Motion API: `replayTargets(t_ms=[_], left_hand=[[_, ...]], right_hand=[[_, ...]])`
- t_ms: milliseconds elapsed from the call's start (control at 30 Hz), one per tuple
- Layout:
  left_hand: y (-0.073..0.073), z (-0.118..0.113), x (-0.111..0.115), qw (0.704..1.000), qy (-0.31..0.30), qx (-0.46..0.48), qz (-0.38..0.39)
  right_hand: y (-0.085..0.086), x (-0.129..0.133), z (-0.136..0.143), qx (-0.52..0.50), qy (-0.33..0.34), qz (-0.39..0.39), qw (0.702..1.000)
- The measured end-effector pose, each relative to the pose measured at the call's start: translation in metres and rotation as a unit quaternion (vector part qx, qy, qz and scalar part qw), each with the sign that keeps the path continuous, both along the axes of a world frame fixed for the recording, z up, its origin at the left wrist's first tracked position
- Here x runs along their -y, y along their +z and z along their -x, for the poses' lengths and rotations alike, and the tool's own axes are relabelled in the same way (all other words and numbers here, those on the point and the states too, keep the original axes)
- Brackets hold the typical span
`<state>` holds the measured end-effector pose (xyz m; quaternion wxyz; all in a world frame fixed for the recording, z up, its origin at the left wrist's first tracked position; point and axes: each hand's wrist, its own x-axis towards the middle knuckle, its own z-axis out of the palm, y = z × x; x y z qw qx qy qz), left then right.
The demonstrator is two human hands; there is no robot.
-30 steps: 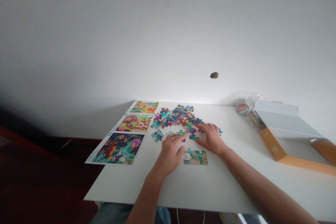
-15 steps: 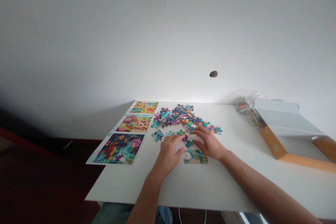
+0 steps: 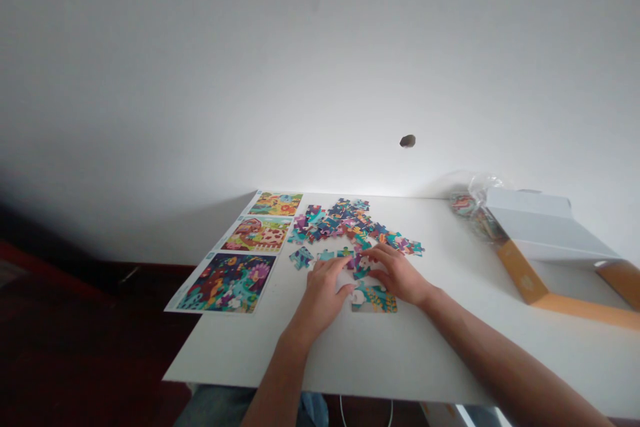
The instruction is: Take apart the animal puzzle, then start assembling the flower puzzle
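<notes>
Small jigsaw puzzle pieces lie on the white table between my hands. My left hand (image 3: 326, 285) rests at the left, its fingertips by a purple and teal puzzle piece (image 3: 358, 267) and its thumb spread apart from them. From the right, my right hand (image 3: 399, 273) curves its index finger and thumb around the right side of that piece; its grip is partly hidden. Just below is a joined puzzle section (image 3: 375, 299) with a white figure and yellow plants. A loose pile of pieces (image 3: 343, 220) spreads behind my hands, and one blue-green piece (image 3: 301, 257) sits apart on the left.
A reference sheet (image 3: 250, 250) with three printed pictures lies at the left, overhanging the table edge. An open orange and white box (image 3: 525, 273) stands at the right, beside a clear plastic bag (image 3: 483, 190). The wall (image 3: 320, 80) borders the table's back.
My right fingers have shifted slightly at the purple and teal piece, and more of its pattern shows between my hands. My left hand has barely moved.
</notes>
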<state>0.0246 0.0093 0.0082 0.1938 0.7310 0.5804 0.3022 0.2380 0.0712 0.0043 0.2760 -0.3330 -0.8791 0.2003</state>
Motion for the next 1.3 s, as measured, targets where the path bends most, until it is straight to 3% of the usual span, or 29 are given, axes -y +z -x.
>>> replayTargets(t_ms=[167,367,500,633,767,933,1100,1300], left_hand=[[0.002,-0.002,0.000,1.000,-0.001,0.013,0.014],[0.004,0.001,-0.002,0.998,-0.003,0.043,-0.035],[0.004,0.006,-0.001,0.995,0.041,0.086,-0.013],[0.009,0.007,0.000,0.993,0.029,0.110,0.006],[0.011,0.008,-0.001,0.995,0.035,0.087,0.019],[0.007,0.015,-0.003,0.990,0.121,0.035,0.068],[0.008,0.018,-0.002,0.989,0.120,0.044,0.079],[0.007,0.017,-0.002,0.989,0.115,0.040,0.088]], right_hand=[[0.005,0.007,0.003,-0.040,0.039,0.028,0.998],[0.010,0.012,0.005,-0.063,0.043,0.023,0.997],[0.009,0.012,0.004,-0.064,0.039,0.021,0.997],[0.007,0.010,0.004,-0.065,0.046,0.028,0.996],[0.009,0.010,0.003,-0.046,0.067,0.009,0.997],[0.013,0.011,0.002,0.028,0.112,0.018,0.993],[0.008,0.008,0.001,0.074,0.062,-0.002,0.995],[0.012,0.011,0.002,0.060,0.094,-0.008,0.994]])
